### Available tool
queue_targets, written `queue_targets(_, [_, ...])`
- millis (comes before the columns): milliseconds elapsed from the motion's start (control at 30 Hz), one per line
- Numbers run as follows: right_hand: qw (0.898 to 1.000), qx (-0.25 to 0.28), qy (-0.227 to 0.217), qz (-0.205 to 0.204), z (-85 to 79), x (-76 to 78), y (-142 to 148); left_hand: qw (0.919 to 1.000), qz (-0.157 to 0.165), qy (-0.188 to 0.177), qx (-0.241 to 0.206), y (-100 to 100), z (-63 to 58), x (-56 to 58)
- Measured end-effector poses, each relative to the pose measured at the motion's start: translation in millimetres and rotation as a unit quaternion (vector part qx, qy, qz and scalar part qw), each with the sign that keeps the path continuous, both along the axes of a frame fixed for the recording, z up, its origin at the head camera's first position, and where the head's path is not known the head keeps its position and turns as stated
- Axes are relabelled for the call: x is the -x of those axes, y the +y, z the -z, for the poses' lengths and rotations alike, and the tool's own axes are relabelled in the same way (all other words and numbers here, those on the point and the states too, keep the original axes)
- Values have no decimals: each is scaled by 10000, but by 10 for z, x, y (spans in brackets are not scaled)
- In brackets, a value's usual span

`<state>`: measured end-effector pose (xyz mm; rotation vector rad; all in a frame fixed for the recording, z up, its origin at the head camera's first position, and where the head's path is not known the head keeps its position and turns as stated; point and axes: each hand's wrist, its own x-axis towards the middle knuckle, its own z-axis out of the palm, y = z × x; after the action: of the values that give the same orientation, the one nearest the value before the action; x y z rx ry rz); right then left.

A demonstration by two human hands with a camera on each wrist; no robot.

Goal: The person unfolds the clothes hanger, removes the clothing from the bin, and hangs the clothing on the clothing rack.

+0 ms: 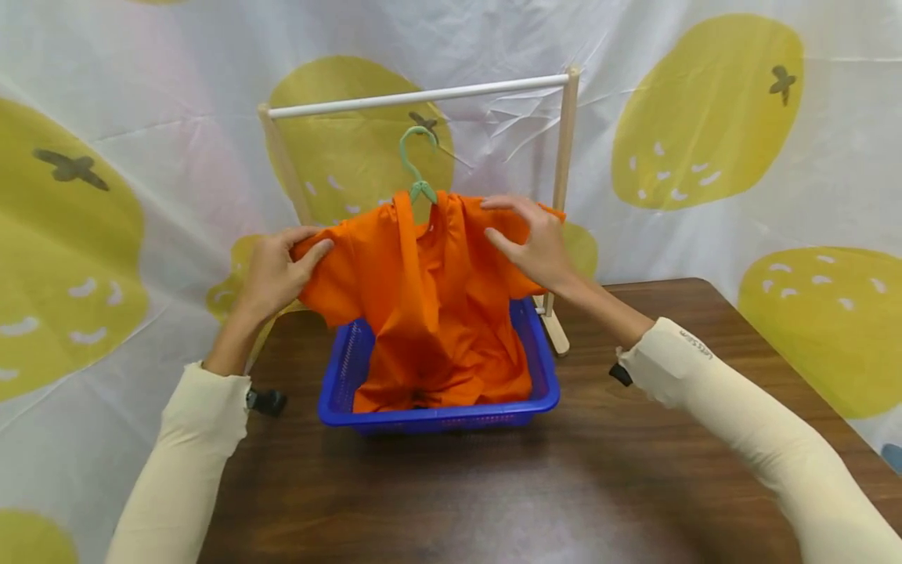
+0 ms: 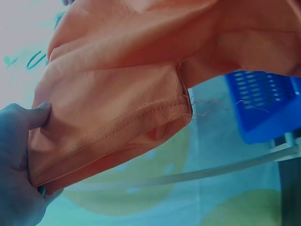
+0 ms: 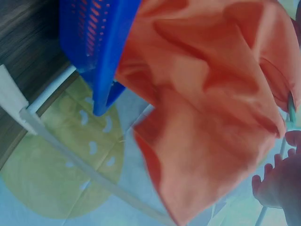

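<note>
An orange short-sleeved shirt [image 1: 451, 282] is on a light green hanger [image 1: 420, 188], whose hook stands up through the neck. The shirt's lower part lies bunched in a blue basket [image 1: 331, 392]. My left hand [image 1: 275, 270] pinches the sleeve on the left by its upper edge; the left wrist view shows the thumb on the cloth of the sleeve [image 2: 113, 103], with loose threads at its hem. Beside the right shoulder is my right hand [image 1: 535, 243], fingers spread and thumb apart. In the right wrist view that hand [image 3: 282, 179] is near the hanger, its fingers not gripping the shirt.
Behind the basket stands a garment rack with a white rail [image 1: 423, 95] and wooden posts [image 1: 566, 149]. The hanger's hook is lower than the rail in the head view. A brown wooden table [image 1: 493, 486] lies beneath; a fruit-patterned curtain [image 1: 655, 251] hangs behind.
</note>
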<state>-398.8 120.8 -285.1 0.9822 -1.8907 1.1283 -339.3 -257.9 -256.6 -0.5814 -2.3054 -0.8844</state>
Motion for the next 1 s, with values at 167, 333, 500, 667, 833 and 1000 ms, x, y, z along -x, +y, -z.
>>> queue_targets(167, [9988, -360, -241, 207, 52, -62, 134, 9997, -132, 115, -181, 35, -219, 88])
queue_targets(333, [9975, -561, -422, 110, 159, -74, 221, 9986, -358, 300, -249, 54, -413, 207])
queue_targets(500, [9964, -688, -504, -35, 223, -80, 256, 9983, -549, 122, -151, 80, -547, 325])
queue_targets(667, [9945, -838, -611, -132, 273, -96, 279, 9979, -643, 36, -19, 125, -563, 445])
queue_targets(833, [9924, -992, -713, -124, 322, -111, 300, 9978, -631, -59, 179, 183, -499, 508])
queue_targets(1000, [9910, -1071, -771, -239, 382, -95, 309, 9985, -497, -116, 209, 247, -446, 528])
